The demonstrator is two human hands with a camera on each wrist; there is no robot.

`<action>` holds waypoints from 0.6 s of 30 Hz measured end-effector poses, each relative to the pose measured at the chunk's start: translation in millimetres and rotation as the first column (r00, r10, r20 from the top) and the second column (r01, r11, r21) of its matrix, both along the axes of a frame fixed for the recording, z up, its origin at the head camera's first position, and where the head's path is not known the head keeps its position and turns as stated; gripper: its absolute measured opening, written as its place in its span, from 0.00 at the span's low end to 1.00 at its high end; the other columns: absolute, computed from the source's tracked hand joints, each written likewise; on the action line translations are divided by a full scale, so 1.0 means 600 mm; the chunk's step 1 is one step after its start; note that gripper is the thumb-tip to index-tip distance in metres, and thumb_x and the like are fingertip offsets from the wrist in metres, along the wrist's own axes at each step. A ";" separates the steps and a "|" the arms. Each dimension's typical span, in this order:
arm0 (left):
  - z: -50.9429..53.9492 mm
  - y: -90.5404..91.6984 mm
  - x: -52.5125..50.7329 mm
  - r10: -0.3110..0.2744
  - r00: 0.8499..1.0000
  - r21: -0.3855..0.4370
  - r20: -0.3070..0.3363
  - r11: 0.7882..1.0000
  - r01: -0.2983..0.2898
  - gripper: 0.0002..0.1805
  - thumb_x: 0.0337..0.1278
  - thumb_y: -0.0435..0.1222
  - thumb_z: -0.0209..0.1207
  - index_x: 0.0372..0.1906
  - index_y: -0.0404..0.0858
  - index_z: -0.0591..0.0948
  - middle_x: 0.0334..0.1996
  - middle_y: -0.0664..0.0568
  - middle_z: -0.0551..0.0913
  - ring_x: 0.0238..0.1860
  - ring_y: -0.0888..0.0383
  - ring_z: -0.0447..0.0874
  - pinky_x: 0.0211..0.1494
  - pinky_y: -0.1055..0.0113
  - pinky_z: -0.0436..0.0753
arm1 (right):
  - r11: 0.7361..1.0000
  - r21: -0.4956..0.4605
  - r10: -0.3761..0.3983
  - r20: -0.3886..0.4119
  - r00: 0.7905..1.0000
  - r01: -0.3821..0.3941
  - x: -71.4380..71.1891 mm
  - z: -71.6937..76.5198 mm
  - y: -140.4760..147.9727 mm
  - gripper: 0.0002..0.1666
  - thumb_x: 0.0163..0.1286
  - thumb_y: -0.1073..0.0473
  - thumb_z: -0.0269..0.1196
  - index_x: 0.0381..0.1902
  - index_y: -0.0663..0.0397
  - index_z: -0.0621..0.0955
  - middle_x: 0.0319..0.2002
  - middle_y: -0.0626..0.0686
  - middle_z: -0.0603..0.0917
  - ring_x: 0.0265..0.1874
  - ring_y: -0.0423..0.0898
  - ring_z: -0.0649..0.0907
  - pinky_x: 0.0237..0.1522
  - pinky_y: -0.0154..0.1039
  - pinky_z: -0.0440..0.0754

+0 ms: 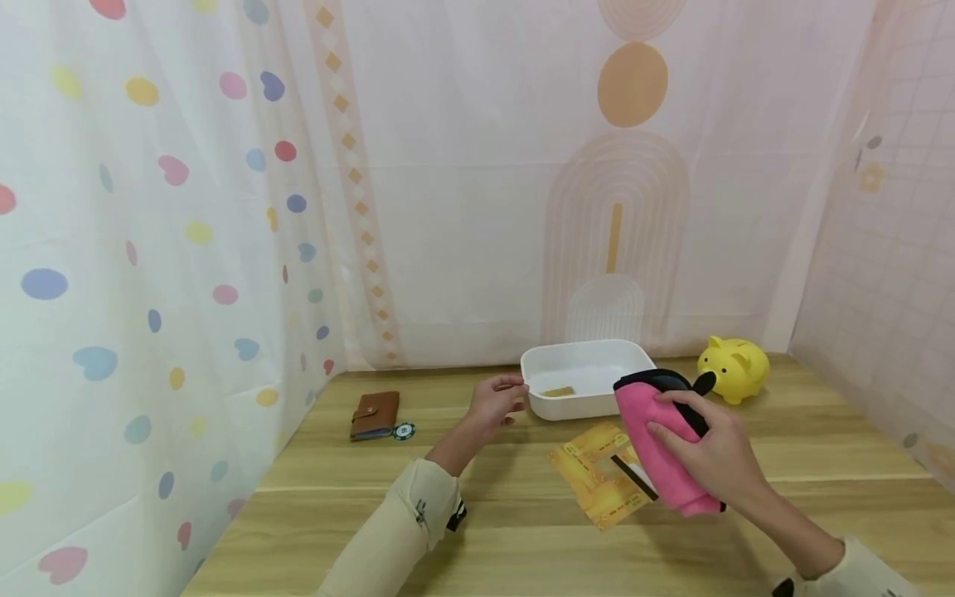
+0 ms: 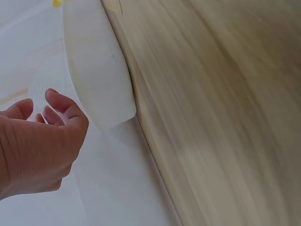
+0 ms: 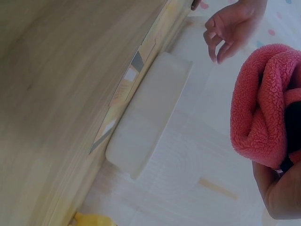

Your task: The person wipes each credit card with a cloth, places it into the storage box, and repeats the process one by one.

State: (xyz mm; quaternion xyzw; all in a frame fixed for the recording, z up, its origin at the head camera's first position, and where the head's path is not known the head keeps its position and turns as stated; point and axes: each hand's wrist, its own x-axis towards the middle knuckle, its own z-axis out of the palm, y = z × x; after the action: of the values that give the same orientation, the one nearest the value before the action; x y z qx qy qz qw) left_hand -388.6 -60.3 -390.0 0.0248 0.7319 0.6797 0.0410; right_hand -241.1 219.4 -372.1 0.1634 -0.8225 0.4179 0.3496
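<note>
Two pale sleeves, both cut off by the lower edge, come in over the tabletop. The right hand grips one folded pink cloth with black parts, raised above the tabletop; its folds hide some of the fingers. The cloth blocks the right side of one orange sheet and part of a dark-striped card; whether more cards lie there is unclear. The left hand holds nothing, fingers loosely bent, beside one white bin; contact cannot be told. Leftward lie one chip and one brown wallet. The bin's near wall partly hides one small golden piece inside. Right of it stands one yellow piggy bank, before patterned curtains.
</note>
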 end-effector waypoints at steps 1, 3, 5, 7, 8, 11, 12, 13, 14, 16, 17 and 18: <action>-0.001 -0.001 0.001 -0.012 1.000 -0.017 -0.013 1.000 0.012 0.16 0.63 0.35 0.64 0.52 0.31 0.81 0.43 0.49 0.86 0.39 0.48 0.88 0.26 0.69 0.75 | 1.000 0.001 0.000 -0.001 1.000 0.000 0.000 0.000 0.000 0.19 0.56 0.67 0.74 0.45 0.51 0.83 0.38 0.56 0.87 0.12 0.34 0.73 0.11 0.29 0.70; -0.002 -0.003 0.004 -0.053 0.998 -0.063 -0.040 0.997 0.050 0.17 0.62 0.36 0.64 0.53 0.31 0.81 0.44 0.49 0.86 0.41 0.47 0.87 0.27 0.69 0.76 | 1.000 0.005 0.002 -0.004 1.000 -0.002 0.000 0.000 -0.001 0.19 0.56 0.67 0.74 0.45 0.51 0.83 0.38 0.56 0.87 0.12 0.34 0.73 0.11 0.29 0.70; -0.004 -0.003 0.007 -0.114 0.992 -0.115 -0.063 0.988 0.106 0.18 0.62 0.37 0.65 0.53 0.32 0.81 0.44 0.49 0.86 0.43 0.45 0.87 0.28 0.69 0.77 | 1.000 0.005 0.004 -0.003 1.000 -0.004 0.000 -0.001 -0.001 0.19 0.56 0.67 0.74 0.45 0.51 0.83 0.38 0.56 0.87 0.12 0.34 0.73 0.11 0.29 0.70; -0.006 -0.004 0.011 -0.177 0.982 -0.152 -0.070 0.975 0.164 0.19 0.62 0.39 0.65 0.54 0.32 0.81 0.44 0.49 0.86 0.45 0.44 0.86 0.30 0.67 0.78 | 1.000 0.006 0.005 0.000 1.000 -0.005 0.000 -0.001 -0.001 0.19 0.56 0.67 0.74 0.46 0.51 0.83 0.37 0.56 0.87 0.12 0.34 0.73 0.11 0.29 0.70; -0.007 -0.004 0.012 -0.203 0.976 -0.165 -0.072 0.968 0.189 0.19 0.62 0.39 0.65 0.54 0.33 0.81 0.44 0.50 0.86 0.45 0.44 0.86 0.31 0.66 0.78 | 1.000 0.005 0.007 0.003 1.000 -0.007 0.000 -0.001 -0.001 0.19 0.57 0.67 0.74 0.46 0.51 0.83 0.37 0.56 0.87 0.12 0.34 0.73 0.11 0.29 0.71; -0.008 -0.004 0.015 -0.263 0.961 -0.189 -0.080 0.951 0.244 0.19 0.63 0.39 0.65 0.54 0.33 0.81 0.43 0.50 0.86 0.45 0.44 0.85 0.32 0.64 0.78 | 1.000 0.008 0.006 0.009 1.000 -0.006 0.001 -0.001 -0.001 0.19 0.57 0.66 0.74 0.46 0.51 0.83 0.37 0.57 0.86 0.13 0.34 0.74 0.11 0.29 0.71; -0.009 -0.005 0.015 -0.278 0.957 -0.200 -0.084 0.946 0.257 0.19 0.62 0.39 0.65 0.54 0.33 0.81 0.43 0.50 0.86 0.45 0.44 0.85 0.32 0.64 0.78 | 1.000 0.009 0.006 0.010 1.000 -0.006 0.001 -0.001 -0.001 0.19 0.57 0.66 0.74 0.46 0.51 0.83 0.37 0.57 0.86 0.13 0.34 0.73 0.11 0.29 0.71; -0.010 -0.005 0.015 -0.296 0.951 -0.218 -0.092 0.938 0.270 0.19 0.62 0.39 0.65 0.54 0.33 0.81 0.43 0.50 0.86 0.44 0.45 0.85 0.32 0.64 0.79 | 1.000 0.010 0.006 0.010 1.000 -0.006 0.002 -0.001 -0.001 0.19 0.57 0.66 0.74 0.46 0.51 0.83 0.37 0.57 0.86 0.13 0.34 0.73 0.11 0.29 0.71; -0.010 -0.005 0.015 -0.314 0.944 -0.236 -0.101 0.929 0.284 0.19 0.62 0.38 0.65 0.54 0.33 0.81 0.44 0.49 0.86 0.44 0.46 0.85 0.32 0.63 0.78 | 1.000 0.010 0.007 0.010 1.000 -0.007 0.002 -0.001 -0.001 0.19 0.57 0.66 0.74 0.46 0.51 0.83 0.38 0.57 0.86 0.13 0.34 0.73 0.11 0.29 0.71; -0.011 -0.005 0.016 -0.365 0.923 -0.285 -0.119 0.903 0.320 0.19 0.62 0.37 0.65 0.54 0.32 0.81 0.46 0.48 0.85 0.43 0.48 0.85 0.34 0.62 0.79 | 1.000 0.013 0.007 0.008 1.000 -0.007 0.002 -0.001 0.000 0.19 0.57 0.66 0.74 0.46 0.51 0.83 0.39 0.57 0.86 0.13 0.34 0.73 0.11 0.29 0.71; -0.012 -0.004 0.016 -0.401 0.907 -0.316 -0.130 0.884 0.345 0.19 0.62 0.37 0.65 0.55 0.32 0.81 0.47 0.46 0.85 0.44 0.50 0.85 0.36 0.62 0.80 | 1.000 0.013 0.008 0.007 1.000 -0.009 0.002 -0.001 0.000 0.19 0.57 0.66 0.74 0.46 0.51 0.83 0.39 0.57 0.86 0.13 0.34 0.73 0.11 0.29 0.71; -0.013 -0.004 0.016 -0.437 0.889 -0.355 -0.138 0.860 0.367 0.19 0.62 0.36 0.65 0.55 0.32 0.81 0.48 0.46 0.85 0.45 0.52 0.84 0.39 0.62 0.81 | 1.000 0.013 0.009 0.006 1.000 -0.009 0.002 -0.001 0.000 0.19 0.57 0.67 0.74 0.46 0.51 0.83 0.39 0.57 0.86 0.13 0.34 0.73 0.11 0.29 0.71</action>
State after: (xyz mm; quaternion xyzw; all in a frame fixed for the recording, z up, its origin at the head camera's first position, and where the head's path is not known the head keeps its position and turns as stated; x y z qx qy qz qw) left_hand -378.8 -62.4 -398.1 0.2438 0.8104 0.5218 0.1072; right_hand -240.0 219.4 -372.6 0.1683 -0.8256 0.4145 0.3439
